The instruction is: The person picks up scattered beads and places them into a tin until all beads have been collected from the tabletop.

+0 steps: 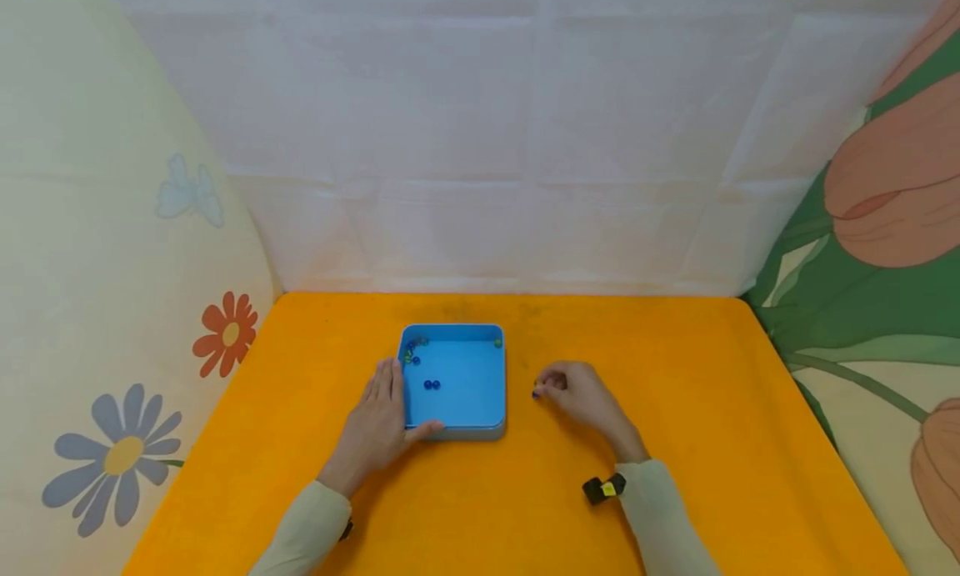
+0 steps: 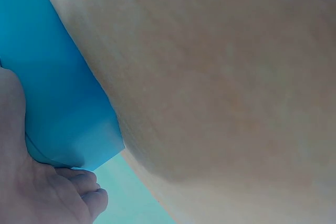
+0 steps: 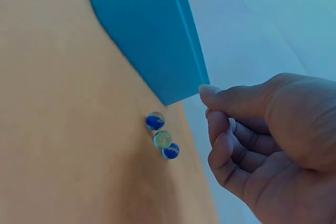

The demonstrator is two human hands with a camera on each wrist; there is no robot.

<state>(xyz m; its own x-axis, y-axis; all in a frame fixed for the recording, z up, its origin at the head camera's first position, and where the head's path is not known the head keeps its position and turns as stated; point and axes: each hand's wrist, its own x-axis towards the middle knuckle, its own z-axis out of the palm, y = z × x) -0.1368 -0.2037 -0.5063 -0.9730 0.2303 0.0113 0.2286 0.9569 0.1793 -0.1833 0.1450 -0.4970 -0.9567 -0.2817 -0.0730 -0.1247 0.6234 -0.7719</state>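
My left hand [image 1: 375, 422] rests against the left wall of a square blue tray [image 1: 453, 433], fingers straight along the side, thumb at the front edge. In the left wrist view the tray's blue wall [image 2: 58, 77] lies beside that hand. Inside the tray are several blue and green glass marbles, including two blue marbles [image 1: 432, 385] side by side. My right hand [image 1: 581, 393] hovers right of the tray, fingers loosely bent and thumb near the index fingertip. Close by on the table, the right wrist view shows a green marble [image 3: 163, 139] between two blue marbles [image 3: 155, 121]. Nothing shows in its fingers.
An orange cloth [image 1: 472, 509] covers the table. A white sheet [image 1: 465, 142] hangs behind it, with flower-printed cloths [image 1: 120, 334] at both sides. A single green marble [image 1: 498, 343] sits in the tray's back right corner.
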